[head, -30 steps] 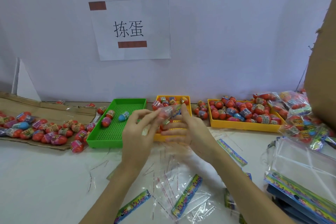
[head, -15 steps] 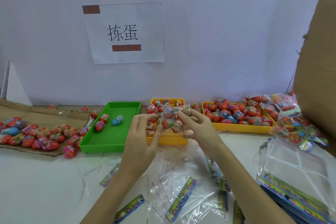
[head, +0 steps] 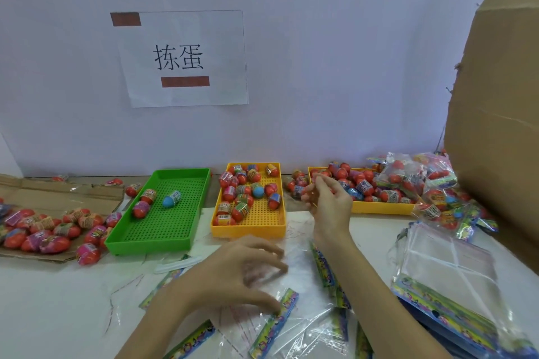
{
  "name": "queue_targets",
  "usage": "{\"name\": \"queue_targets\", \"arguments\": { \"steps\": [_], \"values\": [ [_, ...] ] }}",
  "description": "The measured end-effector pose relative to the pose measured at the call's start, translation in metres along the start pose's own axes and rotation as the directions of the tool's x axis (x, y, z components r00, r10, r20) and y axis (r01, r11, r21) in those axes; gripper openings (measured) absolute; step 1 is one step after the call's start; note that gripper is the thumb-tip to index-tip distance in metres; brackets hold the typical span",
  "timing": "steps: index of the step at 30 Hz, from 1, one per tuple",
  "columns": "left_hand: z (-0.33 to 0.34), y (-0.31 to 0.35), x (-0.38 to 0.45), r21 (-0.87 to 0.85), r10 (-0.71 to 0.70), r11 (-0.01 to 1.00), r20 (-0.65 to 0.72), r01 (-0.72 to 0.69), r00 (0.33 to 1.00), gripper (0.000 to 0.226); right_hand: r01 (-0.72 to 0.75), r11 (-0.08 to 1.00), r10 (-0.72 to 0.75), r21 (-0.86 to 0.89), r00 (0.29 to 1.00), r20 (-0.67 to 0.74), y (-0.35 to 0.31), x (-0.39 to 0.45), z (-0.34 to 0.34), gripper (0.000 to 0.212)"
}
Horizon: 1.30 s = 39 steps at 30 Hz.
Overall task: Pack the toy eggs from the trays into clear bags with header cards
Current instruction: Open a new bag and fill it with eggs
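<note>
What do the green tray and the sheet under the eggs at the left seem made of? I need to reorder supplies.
The green tray looks like moulded plastic: a glossy, even colour and a floor of regular small holes. The sheet at the left looks like flattened cardboard: matt brown, with creases and fold lines.

**Non-task items in view**

A white paper sign [head: 183, 58] was fixed to the pale wall [head: 335, 52] in the upper left of the frame, printed with two black characters and carrying two brown tape strips. A large brown cardboard box [head: 495, 131] filled the right edge. Flattened cardboard [head: 58, 194] lay at the left edge on the white table [head: 58, 300].
</note>
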<state>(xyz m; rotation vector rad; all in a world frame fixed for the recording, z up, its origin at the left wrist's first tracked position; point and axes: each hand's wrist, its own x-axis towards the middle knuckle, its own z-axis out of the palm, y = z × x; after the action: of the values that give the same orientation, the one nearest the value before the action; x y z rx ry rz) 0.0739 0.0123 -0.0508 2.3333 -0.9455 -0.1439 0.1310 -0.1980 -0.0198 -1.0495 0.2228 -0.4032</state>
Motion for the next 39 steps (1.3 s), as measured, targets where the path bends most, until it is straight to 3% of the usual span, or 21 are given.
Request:
{"name": "queue_targets", "arguments": {
  "steps": [2, 7, 12, 15, 18, 21, 23, 26, 29, 33, 36, 39],
  "values": [
    [-0.001, 0.0, 0.001, 0.058, -0.01, 0.998, 0.038, 0.008, 0.999, 0.06, 0.042, 0.994, -0.036, -0.103, 0.998, 0.054, 0.0, -0.004, 0.001, 0.012],
    [0.0, 0.001, 0.004, 0.092, -0.01, 0.996, -0.055, 0.015, 0.998, 0.043, 0.189, 0.93, -0.112, -0.316, 0.962, 0.249, 0.004, -0.014, 0.001, 0.019],
    [0.002, 0.005, 0.005, -0.009, -0.006, 1.0, -0.189, 0.004, 0.982, 0.019, 0.447, 0.755, -0.254, -0.48, 0.874, 0.414, 0.007, -0.022, 0.003, 0.043],
    [0.001, 0.01, 0.004, -0.064, -0.004, 0.998, -0.306, -0.017, 0.952, 0.011, 0.554, 0.609, -0.222, -0.567, 0.806, 0.549, -0.002, -0.023, 0.007, 0.054],
    [-0.003, 0.014, 0.005, -0.134, -0.037, 0.99, -0.503, -0.035, 0.863, 0.006, 0.578, 0.526, -0.033, -0.624, 0.747, 0.664, -0.013, -0.025, 0.01, 0.05],
    [-0.006, 0.015, 0.006, -0.194, -0.126, 0.981, -0.687, -0.013, 0.716, 0.006, 0.503, 0.486, 0.182, -0.714, 0.742, 0.646, -0.018, -0.029, 0.017, 0.049],
    [-0.006, 0.012, 0.006, -0.232, -0.192, 0.973, -0.75, 0.02, 0.633, 0.009, 0.515, 0.44, 0.221, -0.736, 0.732, 0.644, -0.015, -0.036, 0.019, 0.052],
    [-0.006, 0.008, 0.005, -0.261, -0.241, 0.964, -0.774, 0.051, 0.585, 0.01, 0.538, 0.537, 0.162, -0.65, 0.691, 0.705, -0.004, -0.049, 0.012, 0.052],
    [-0.006, 0.01, 0.006, -0.245, -0.236, 0.968, -0.784, 0.062, 0.574, 0.007, 0.481, 0.658, 0.165, -0.579, 0.659, 0.734, 0.008, -0.059, -0.002, 0.03],
    [-0.012, 0.009, 0.003, -0.366, -0.329, 0.928, -0.724, 0.066, 0.607, 0.025, 0.381, 0.744, 0.027, -0.548, 0.803, 0.595, 0.009, -0.055, -0.01, 0.018],
    [-0.023, 0.007, -0.001, -0.637, -0.483, 0.77, -0.62, -0.038, 0.618, 0.026, 0.304, 0.848, -0.101, -0.434, 0.896, 0.432, -0.005, -0.043, -0.017, 0.023],
    [-0.023, 0.008, 0.0, -0.749, -0.493, 0.657, -0.51, -0.082, 0.704, 0.04, 0.139, 0.945, -0.034, -0.297, 0.942, 0.334, -0.014, -0.034, -0.024, 0.026]
  ]
}}
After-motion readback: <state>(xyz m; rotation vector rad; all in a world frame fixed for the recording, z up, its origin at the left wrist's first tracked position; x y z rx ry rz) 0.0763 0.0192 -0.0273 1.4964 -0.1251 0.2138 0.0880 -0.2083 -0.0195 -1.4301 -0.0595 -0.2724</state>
